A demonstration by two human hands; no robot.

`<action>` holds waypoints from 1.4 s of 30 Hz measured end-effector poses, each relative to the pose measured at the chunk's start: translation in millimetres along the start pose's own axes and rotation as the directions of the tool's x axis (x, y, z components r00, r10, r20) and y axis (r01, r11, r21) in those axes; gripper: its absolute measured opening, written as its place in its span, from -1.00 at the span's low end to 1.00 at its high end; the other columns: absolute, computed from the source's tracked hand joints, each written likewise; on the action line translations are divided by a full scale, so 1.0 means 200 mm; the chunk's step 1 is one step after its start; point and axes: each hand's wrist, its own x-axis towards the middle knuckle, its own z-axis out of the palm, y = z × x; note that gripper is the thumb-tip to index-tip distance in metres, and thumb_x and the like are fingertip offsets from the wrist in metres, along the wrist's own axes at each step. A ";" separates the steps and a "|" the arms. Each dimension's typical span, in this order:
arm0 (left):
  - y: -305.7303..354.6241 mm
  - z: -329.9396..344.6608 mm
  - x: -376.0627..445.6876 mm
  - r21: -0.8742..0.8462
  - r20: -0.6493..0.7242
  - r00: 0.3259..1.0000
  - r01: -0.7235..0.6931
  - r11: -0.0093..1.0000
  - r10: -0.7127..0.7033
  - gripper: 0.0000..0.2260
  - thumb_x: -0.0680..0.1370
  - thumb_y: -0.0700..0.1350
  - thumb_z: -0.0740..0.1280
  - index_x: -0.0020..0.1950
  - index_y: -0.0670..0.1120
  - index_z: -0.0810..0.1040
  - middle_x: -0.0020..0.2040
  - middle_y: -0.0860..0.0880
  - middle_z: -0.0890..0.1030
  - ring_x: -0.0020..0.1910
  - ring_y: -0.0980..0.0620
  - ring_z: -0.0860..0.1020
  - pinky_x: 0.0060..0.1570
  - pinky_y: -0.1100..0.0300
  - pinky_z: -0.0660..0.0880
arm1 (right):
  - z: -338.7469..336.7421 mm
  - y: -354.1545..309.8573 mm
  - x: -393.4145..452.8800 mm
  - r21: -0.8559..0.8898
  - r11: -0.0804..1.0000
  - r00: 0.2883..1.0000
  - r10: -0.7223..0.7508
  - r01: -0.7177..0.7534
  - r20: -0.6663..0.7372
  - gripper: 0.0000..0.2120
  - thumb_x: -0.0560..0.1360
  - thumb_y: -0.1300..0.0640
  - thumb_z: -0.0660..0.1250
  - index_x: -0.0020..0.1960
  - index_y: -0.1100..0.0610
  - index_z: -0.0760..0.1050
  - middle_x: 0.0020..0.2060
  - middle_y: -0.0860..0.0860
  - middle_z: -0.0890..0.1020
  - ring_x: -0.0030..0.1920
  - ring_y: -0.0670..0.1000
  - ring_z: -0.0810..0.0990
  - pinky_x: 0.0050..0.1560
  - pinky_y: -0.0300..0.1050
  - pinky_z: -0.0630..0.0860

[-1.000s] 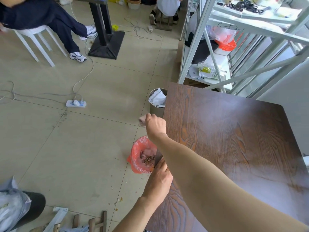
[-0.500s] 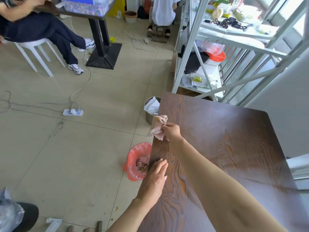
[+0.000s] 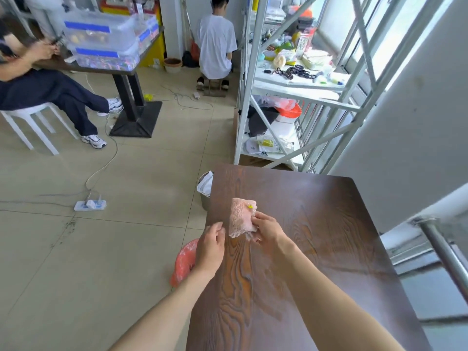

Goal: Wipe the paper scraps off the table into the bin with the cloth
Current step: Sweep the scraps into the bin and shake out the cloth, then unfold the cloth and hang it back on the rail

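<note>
A pink cloth (image 3: 240, 217) lies spread on the dark wooden table (image 3: 316, 249) near its left edge, with a small yellow scrap stuck near its top right corner. My right hand (image 3: 268, 228) pinches the cloth's right side. My left hand (image 3: 211, 245) hovers at the table's left edge, fingers apart, just left of the cloth and holding nothing. Below that edge on the floor stands the bin with a red bag (image 3: 183, 262), partly hidden behind my left hand. I see no loose scraps on the tabletop.
A grey metal bin (image 3: 205, 188) with white paper stands at the table's far left corner. A white metal shelf rack (image 3: 273, 97) rises behind the table. A power strip (image 3: 90, 205) and cables lie on the floor. Two people sit further back.
My right hand brought the cloth from over the floor beside the table back onto the tabletop and laid it flat. My left hand lifted off the table edge. The view tilted upward.
</note>
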 end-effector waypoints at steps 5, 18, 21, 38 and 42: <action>0.02 -0.05 0.08 -0.031 -0.156 0.988 0.011 0.999 -0.016 -0.78 0.59 -0.15 0.23 0.18 -0.12 0.58 0.09 -0.09 0.63 0.05 -0.04 0.59 0.01 0.20 0.45 | 0.10 -0.01 0.03 -0.367 0.926 0.986 -0.133 0.087 -0.103 -0.75 0.50 0.37 0.17 0.07 0.29 0.58 -0.34 0.05 0.57 -0.38 -0.07 0.55 -0.49 -0.35 0.51; -0.11 -0.20 0.31 0.009 -0.144 0.989 -0.025 1.000 0.026 -0.92 0.45 -0.27 0.37 -0.13 -0.12 0.62 -0.17 -0.05 0.62 -0.16 -0.02 0.59 -0.10 0.10 0.53 | 0.50 0.10 0.10 -0.585 0.809 0.995 -0.093 0.052 -0.040 -0.74 0.44 0.32 0.13 -0.20 0.10 0.55 -0.44 0.00 0.58 -0.37 0.00 0.59 -0.24 -0.15 0.59; -0.15 -0.23 0.36 -0.034 -0.119 0.993 -0.005 0.999 0.001 -0.96 0.43 -0.26 0.40 -0.20 -0.15 0.63 -0.28 -0.03 0.67 -0.25 0.00 0.62 -0.16 0.08 0.58 | 0.52 0.11 0.15 -0.638 0.770 0.993 -0.085 0.012 -0.085 -0.76 0.37 0.26 0.16 -0.37 0.03 0.48 -0.42 0.00 0.58 -0.20 0.14 0.66 -0.06 0.02 0.65; -0.39 -0.16 0.64 0.366 0.032 0.983 0.155 0.918 -0.179 -0.82 0.48 -0.24 0.26 0.03 -0.04 0.56 -0.11 -0.02 0.68 -0.06 -0.08 0.62 -0.19 0.19 0.43 | 0.40 0.01 0.30 -0.699 0.707 0.947 -0.137 -0.111 -0.289 -0.70 0.45 0.19 0.16 0.08 0.01 0.56 -0.19 0.01 0.60 -0.01 0.16 0.63 0.26 0.14 0.46; -0.38 -0.12 0.65 0.406 0.063 0.981 0.144 0.903 -0.185 -0.85 0.49 -0.18 0.34 0.04 -0.03 0.56 -0.04 0.00 0.67 0.01 -0.06 0.59 -0.11 0.17 0.45 | 0.38 0.00 0.31 -0.679 0.728 0.947 -0.145 -0.095 -0.288 -0.70 0.48 0.13 0.17 0.13 0.00 0.57 -0.05 0.05 0.69 0.02 0.13 0.64 0.24 0.14 0.47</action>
